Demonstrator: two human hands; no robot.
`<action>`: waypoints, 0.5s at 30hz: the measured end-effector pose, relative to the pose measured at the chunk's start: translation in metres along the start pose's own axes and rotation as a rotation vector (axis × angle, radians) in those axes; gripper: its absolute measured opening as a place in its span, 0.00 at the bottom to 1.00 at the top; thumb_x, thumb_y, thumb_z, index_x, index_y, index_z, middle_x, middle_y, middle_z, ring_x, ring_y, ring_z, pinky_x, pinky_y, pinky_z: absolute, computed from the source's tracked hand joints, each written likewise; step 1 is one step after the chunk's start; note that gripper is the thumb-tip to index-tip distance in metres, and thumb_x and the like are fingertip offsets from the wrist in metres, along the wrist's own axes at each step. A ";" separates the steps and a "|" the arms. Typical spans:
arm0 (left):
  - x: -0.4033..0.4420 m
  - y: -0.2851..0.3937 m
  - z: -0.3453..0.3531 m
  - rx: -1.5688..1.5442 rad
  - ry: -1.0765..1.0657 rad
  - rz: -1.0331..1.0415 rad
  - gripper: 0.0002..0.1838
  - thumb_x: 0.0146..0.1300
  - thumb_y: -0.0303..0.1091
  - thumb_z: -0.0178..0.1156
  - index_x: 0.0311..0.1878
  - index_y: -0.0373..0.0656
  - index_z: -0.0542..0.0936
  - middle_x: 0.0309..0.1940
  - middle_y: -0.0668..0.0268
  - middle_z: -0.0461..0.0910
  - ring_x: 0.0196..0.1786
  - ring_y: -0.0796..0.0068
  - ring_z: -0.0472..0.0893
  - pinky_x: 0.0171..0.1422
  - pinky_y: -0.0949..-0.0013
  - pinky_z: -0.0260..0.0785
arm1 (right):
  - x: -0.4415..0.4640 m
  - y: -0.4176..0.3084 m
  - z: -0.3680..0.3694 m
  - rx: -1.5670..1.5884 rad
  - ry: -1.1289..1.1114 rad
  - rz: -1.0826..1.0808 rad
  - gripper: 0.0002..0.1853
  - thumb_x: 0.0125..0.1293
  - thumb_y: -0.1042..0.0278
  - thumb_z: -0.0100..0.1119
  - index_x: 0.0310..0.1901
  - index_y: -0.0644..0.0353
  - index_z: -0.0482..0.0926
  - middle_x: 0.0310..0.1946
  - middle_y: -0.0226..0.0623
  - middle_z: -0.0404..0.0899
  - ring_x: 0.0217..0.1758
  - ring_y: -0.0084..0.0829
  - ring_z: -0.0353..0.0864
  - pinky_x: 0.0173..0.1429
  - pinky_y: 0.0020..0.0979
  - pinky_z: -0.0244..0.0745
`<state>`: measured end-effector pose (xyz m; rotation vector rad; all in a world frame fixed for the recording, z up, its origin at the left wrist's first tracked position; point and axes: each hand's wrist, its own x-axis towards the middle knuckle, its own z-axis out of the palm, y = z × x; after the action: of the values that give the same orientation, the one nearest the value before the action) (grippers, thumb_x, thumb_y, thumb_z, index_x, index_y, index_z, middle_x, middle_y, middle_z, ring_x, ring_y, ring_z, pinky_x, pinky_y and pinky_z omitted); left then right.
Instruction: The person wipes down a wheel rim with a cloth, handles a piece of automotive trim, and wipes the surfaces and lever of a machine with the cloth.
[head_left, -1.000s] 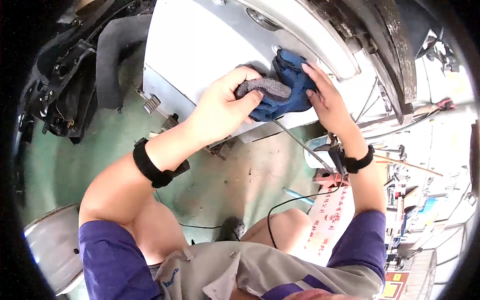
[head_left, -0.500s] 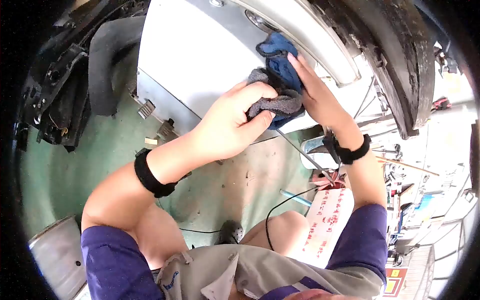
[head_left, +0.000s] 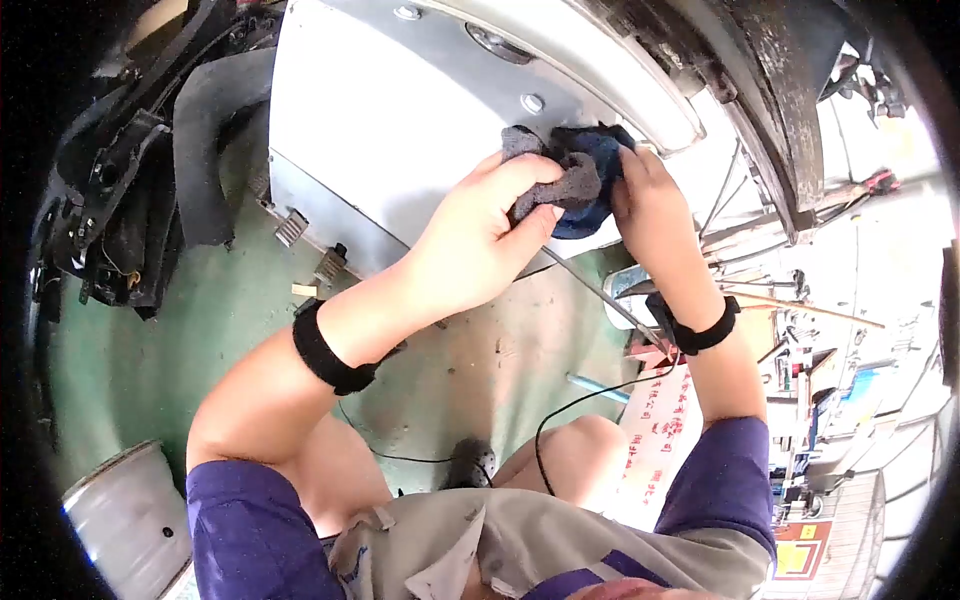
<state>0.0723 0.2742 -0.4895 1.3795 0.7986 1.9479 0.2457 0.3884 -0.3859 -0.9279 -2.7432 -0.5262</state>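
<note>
My left hand (head_left: 478,232) is closed on a crumpled grey cloth (head_left: 575,185), pinched between thumb and fingers. Beside it my right hand (head_left: 652,200) has its fingers curled onto a dark blue cloth (head_left: 597,215). Both cloths are bunched together and partly overlap; whether they are joined, I cannot tell. They are over the lower right part of a white painted panel (head_left: 390,120) that looks like a vehicle body part. Near its upper edge the panel has an oval recess (head_left: 498,43) and a small round fitting (head_left: 532,102).
Black plastic parts (head_left: 125,200) are piled at the left. A thin metal rod (head_left: 600,290) slopes from below the cloths towards a white sheet with red writing (head_left: 655,430). A black cable (head_left: 540,440) crosses near my knees. A white bucket (head_left: 625,290) stands below my right hand.
The blue cloth, spread upward along the panel before, is now bunched lower. My right hand has moved down with its fingers curled in; my left hand has shifted slightly right.
</note>
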 end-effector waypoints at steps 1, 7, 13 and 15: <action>-0.001 0.005 -0.002 0.043 -0.009 0.029 0.14 0.62 0.24 0.60 0.51 0.40 0.76 0.41 0.56 0.76 0.43 0.60 0.77 0.50 0.62 0.71 | 0.002 0.000 0.004 0.076 0.097 -0.165 0.20 0.59 0.83 0.53 0.55 0.66 0.75 0.54 0.54 0.76 0.53 0.55 0.78 0.58 0.45 0.75; -0.004 -0.012 -0.006 -0.001 -0.055 -0.040 0.15 0.63 0.23 0.60 0.53 0.40 0.75 0.42 0.59 0.73 0.41 0.72 0.78 0.45 0.68 0.73 | 0.033 0.029 0.027 0.241 0.003 -0.253 0.30 0.56 0.87 0.48 0.63 0.61 0.70 0.59 0.53 0.74 0.61 0.55 0.73 0.64 0.43 0.71; -0.011 -0.013 -0.002 -0.185 -0.128 -0.255 0.14 0.67 0.22 0.58 0.55 0.40 0.74 0.45 0.60 0.72 0.38 0.76 0.80 0.41 0.71 0.76 | 0.003 0.027 -0.015 -0.004 -0.308 0.101 0.19 0.56 0.75 0.57 0.50 0.66 0.76 0.43 0.58 0.78 0.49 0.56 0.77 0.54 0.46 0.73; -0.010 -0.011 -0.001 -0.175 -0.101 -0.191 0.13 0.67 0.21 0.57 0.54 0.40 0.74 0.42 0.60 0.73 0.36 0.75 0.79 0.41 0.69 0.74 | -0.008 0.023 -0.013 0.106 -0.077 0.061 0.26 0.55 0.80 0.53 0.59 0.64 0.73 0.52 0.57 0.77 0.58 0.56 0.75 0.62 0.44 0.72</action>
<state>0.0751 0.2731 -0.5042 1.2399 0.6697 1.7432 0.2668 0.3956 -0.3699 -1.0228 -2.7692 -0.3372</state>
